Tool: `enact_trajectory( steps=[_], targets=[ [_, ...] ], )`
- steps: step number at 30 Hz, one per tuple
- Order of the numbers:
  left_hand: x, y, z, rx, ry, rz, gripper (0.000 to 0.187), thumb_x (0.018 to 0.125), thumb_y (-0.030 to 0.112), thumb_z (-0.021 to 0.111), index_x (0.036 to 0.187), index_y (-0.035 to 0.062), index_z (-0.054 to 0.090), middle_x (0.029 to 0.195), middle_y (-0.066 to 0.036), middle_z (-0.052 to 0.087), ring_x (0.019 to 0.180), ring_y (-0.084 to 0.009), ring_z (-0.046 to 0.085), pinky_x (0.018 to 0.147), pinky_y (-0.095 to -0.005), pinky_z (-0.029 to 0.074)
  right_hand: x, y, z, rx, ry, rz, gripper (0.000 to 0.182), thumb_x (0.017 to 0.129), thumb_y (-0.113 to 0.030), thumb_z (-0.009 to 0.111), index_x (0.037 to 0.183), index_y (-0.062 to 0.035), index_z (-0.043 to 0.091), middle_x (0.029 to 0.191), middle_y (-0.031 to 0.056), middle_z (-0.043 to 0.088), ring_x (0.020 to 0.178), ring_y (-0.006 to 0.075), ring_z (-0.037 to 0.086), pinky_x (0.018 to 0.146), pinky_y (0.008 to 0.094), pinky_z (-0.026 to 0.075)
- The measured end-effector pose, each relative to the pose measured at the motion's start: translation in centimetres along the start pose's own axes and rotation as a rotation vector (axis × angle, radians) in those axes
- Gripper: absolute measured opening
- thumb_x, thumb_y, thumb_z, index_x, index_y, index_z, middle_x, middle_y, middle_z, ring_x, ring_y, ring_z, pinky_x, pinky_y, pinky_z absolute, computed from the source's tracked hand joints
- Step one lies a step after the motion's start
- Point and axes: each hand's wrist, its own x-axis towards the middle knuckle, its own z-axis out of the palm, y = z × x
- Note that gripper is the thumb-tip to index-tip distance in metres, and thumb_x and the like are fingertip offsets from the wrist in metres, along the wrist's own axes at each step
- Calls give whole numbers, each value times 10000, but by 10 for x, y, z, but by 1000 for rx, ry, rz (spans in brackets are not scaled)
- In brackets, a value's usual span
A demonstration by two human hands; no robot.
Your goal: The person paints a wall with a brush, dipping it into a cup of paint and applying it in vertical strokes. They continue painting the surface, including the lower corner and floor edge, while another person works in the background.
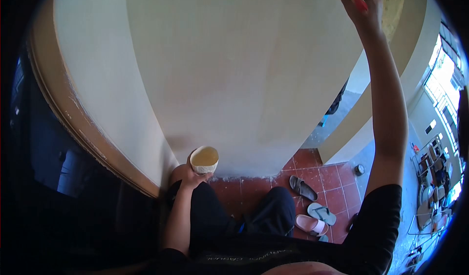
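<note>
My left hand (194,178) is wrapped round a cup (204,169) with a pale, smeared outside, held upright near my knee. Inside it is something yellowish cream, which looks like paint. High at the upper right, my right hand (360,3) is closed on a paintbrush (360,3), raised by the edge of the wall. Only its pale handle with a red end shows; its bristles are outside the view. In front of me stands a cream wall (234,79) with slightly patchy colour.
A brown door frame (83,109) curves along the left. On the red tiled floor (337,177) lie a dark sandal (303,188), a grey flip-flop (321,213) and a pink slipper (310,224). A small dark tin (359,170) stands beyond them. Cluttered racks (432,192) are at the right.
</note>
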Motion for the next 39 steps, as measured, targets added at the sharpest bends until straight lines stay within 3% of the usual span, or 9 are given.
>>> enact_trajectory(
  steps=[3,12,15,18,19,21,26,31,39],
  targets=[
    [-4,-17,-8,-69,-1,-120,922,642,110,856,1365,5,293,1265,-123,495,1167,-207,503,982,-357,428,-21,-29,7,-87,-55,-45,100,814,-71,683,820,-29,592,879,89,647,779,218,638,668,327,506],
    [-8,-1,-4,-29,16,-227,873,644,104,856,1335,5,331,1236,-110,510,1135,-203,522,968,-353,436,-272,-176,-29,305,-639,108,280,675,-74,676,953,-80,639,984,67,618,932,271,613,828,377,494],
    [-2,-5,-2,-77,40,20,871,644,103,856,1334,15,333,1233,-104,511,1127,-200,526,959,-355,442,-267,-166,-36,527,-870,194,232,738,-111,683,969,-98,663,1059,64,641,983,225,619,862,362,480],
    [-7,-16,-7,-97,-39,-58,875,644,115,858,1335,20,329,1231,-101,512,1127,-199,525,960,-355,441,-225,-95,-22,284,-725,44,239,829,-129,677,1064,-91,664,1078,68,646,987,231,629,895,336,492],
    [-7,-14,-7,-46,-32,-87,877,645,122,858,1335,19,327,1230,-102,512,1127,-198,525,960,-354,441,-186,-76,-24,409,-788,565,251,821,-107,684,1069,-82,660,1083,69,642,1003,197,623,894,307,493],
    [-5,-8,-8,18,-19,-126,878,647,129,858,1335,17,325,1229,-102,512,1127,-197,524,959,-354,441,-135,-27,-21,299,-583,581,230,793,-68,711,1016,-60,657,1039,56,645,940,157,630,812,300,513],
    [-8,-3,-3,-10,13,-68,847,651,134,856,1313,8,342,1216,-103,517,1118,-191,525,954,-345,441,-70,-48,-20,67,48,164,109,833,-120,678,870,-29,631,897,90,666,817,211,644,710,332,514],
    [-15,-8,-3,-12,-12,-89,823,648,120,853,1295,3,358,1204,-103,524,1104,-186,534,937,-338,453,-202,-136,12,79,-339,112,324,656,13,672,967,-66,631,955,67,600,872,252,611,684,332,538],
    [-25,42,18,-91,42,-161,588,689,57,817,1180,-14,502,1082,-80,598,1001,-175,602,881,-320,497,-403,-307,-26,529,-862,328,235,729,-130,642,956,-98,589,901,34,568,822,235,576,687,351,525]
  ],
)
